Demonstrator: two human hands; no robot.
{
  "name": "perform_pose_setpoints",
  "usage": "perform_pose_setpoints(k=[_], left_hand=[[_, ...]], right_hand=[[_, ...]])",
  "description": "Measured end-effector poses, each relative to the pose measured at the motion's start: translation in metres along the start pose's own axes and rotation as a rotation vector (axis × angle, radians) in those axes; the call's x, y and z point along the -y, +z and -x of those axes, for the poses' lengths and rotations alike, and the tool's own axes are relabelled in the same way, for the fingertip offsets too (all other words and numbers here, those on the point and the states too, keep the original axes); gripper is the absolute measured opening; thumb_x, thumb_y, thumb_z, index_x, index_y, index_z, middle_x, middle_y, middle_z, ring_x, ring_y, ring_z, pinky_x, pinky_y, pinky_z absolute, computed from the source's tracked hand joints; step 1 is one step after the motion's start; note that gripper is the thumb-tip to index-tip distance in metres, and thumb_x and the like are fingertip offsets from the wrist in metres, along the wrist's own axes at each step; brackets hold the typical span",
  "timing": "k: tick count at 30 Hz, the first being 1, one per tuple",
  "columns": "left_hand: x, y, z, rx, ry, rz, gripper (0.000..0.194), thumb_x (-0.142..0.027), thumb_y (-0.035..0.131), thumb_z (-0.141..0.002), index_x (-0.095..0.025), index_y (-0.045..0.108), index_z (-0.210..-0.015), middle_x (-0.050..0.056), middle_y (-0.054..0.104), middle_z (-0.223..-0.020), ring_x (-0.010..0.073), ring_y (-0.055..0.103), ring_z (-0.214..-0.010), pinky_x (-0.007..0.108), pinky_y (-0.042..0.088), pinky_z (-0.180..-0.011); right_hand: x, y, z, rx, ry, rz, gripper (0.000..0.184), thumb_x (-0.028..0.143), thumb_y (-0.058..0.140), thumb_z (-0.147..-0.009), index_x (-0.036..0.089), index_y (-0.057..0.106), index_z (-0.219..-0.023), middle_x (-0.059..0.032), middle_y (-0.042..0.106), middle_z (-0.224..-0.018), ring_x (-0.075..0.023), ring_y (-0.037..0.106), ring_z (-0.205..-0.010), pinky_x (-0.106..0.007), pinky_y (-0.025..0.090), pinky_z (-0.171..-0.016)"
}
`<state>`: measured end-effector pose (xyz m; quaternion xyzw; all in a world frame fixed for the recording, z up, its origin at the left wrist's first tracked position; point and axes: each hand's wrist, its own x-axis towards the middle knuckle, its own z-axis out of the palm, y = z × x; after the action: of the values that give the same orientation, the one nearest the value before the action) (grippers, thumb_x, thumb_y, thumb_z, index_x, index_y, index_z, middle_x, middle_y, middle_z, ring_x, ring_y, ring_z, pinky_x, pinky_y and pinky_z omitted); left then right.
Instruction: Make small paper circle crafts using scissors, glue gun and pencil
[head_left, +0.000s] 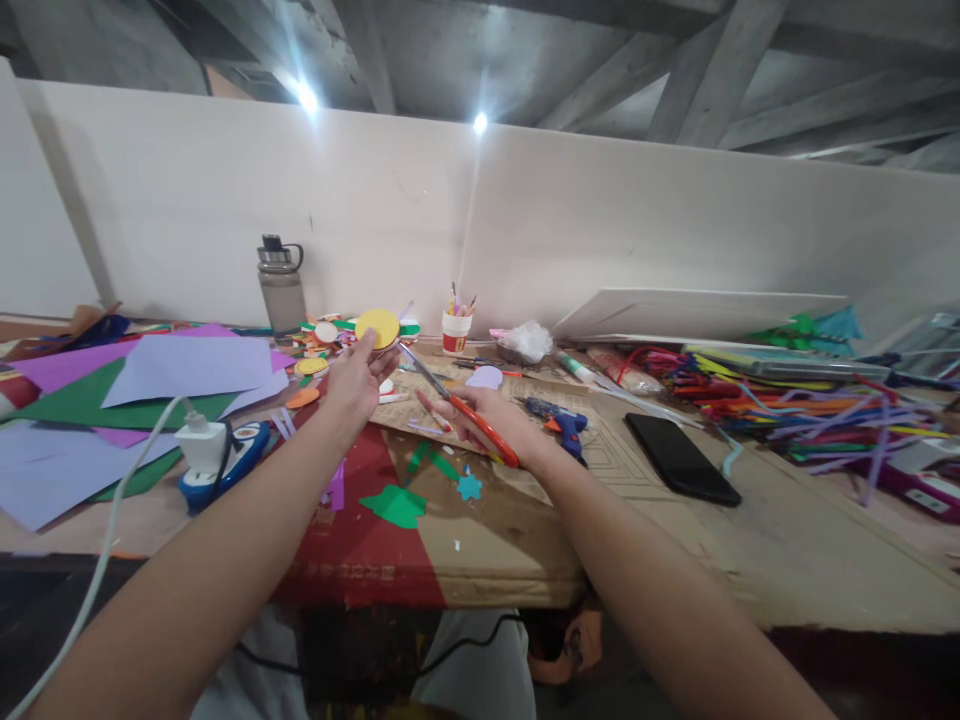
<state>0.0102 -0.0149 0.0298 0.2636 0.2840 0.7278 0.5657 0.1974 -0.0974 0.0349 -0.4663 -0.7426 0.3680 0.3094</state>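
My left hand [358, 378] pinches a round yellow paper disc [377, 327] above the back of the table. Orange-handled scissors [484, 428] are in my right hand [491, 415], their blades pointing up and left toward the disc but apart from it. Below my hands lie green paper scraps [395, 506] and a small blue flower-shaped piece [469, 487]. A pale purple paper circle [484, 377] is just behind my right hand. Close to its right side rests a blue glue gun [568, 428].
A grey water bottle [282, 290] and a paper cup of pens [456, 332] stand along the white wall. Coloured paper sheets [191, 368] and a power strip [244, 450] lie left. At right are a black phone [681, 458] and many pipe cleaners [795, 400].
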Motion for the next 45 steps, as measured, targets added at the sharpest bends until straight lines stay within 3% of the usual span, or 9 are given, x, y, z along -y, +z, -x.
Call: perform_pose_setpoints(k=[45], left_hand=[[0.0019,-0.0015,-0.0022,0.008,-0.010,0.012,0.012,-0.022,0.069,-0.081,-0.013,0.066,-0.088,0.007,0.073,-0.079,0.0151,0.070,-0.070,0.027,0.055,-0.072]], right_hand=[[-0.0037,0.0038,-0.0044,-0.009,0.052,-0.040,0.038,0.055,0.063,-0.081,0.018,0.057,-0.072,0.0039,0.050,-0.051,-0.0059,0.042,-0.039,-0.016,0.035,-0.036]])
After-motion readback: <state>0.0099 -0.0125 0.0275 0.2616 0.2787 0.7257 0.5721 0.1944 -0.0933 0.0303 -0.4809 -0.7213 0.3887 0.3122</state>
